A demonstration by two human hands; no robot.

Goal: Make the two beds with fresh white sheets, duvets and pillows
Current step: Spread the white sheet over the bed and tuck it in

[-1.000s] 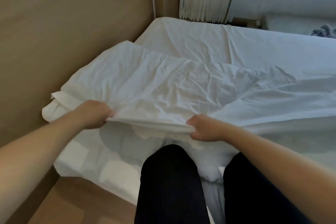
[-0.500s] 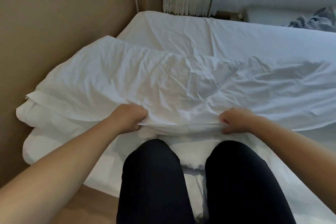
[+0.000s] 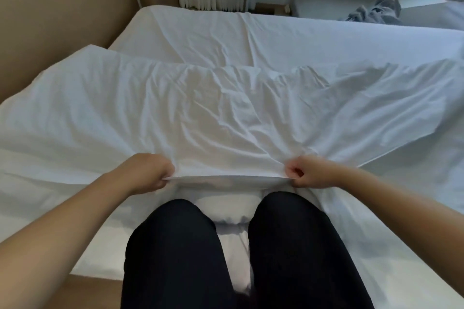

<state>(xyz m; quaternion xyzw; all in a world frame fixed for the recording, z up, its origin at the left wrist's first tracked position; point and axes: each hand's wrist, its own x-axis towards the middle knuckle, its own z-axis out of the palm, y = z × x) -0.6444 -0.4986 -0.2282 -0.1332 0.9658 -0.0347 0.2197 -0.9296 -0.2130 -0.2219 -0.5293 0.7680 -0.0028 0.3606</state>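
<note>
Left hand [image 3: 148,173] and right hand [image 3: 307,172] each in closed grip on near edge of white duvet cover [image 3: 200,113], edge taut between them, bed [image 3: 301,35] beneath

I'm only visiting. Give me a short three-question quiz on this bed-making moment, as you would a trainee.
1. True or false: both hands grip the white cover's near edge.
2. What lies on the far bed: A) grey cloth, B) a book, C) a lamp?
3. What colour is the wall panel at the left?

Key: 1. True: left hand and right hand pinch it. 2. A, the grey cloth. 3. Tan, the wall panel.
</note>
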